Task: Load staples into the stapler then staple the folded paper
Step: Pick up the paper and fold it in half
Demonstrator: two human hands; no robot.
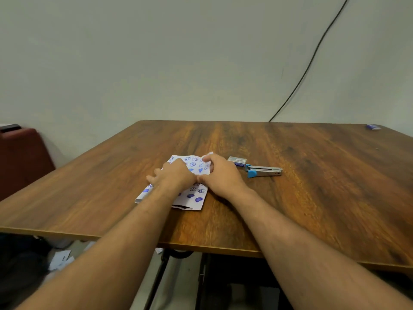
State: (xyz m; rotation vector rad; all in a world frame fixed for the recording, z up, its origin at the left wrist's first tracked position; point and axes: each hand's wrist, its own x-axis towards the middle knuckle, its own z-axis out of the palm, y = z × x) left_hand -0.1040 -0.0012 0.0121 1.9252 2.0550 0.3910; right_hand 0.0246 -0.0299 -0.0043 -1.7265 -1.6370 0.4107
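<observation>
A white paper (194, 196) printed with blue hearts and smiley faces lies on the wooden table (312, 198), partly folded. My left hand (173, 176) presses flat on its middle, fingers spread. My right hand (220, 174) pinches the paper's far right edge between thumb and fingers. To the right lies a metal stapler (263, 171) with a blue end, lying shut on the table. A small staple box (237, 161) sits just behind the stapler's blue end. Neither hand touches the stapler or the box.
A second small blue box (372, 126) lies at the table's far right corner. A black cable (312, 57) runs down the wall behind the table. A dark red chair (22, 157) stands to the left. Paper scraps (59, 260) lie on the floor under the near edge.
</observation>
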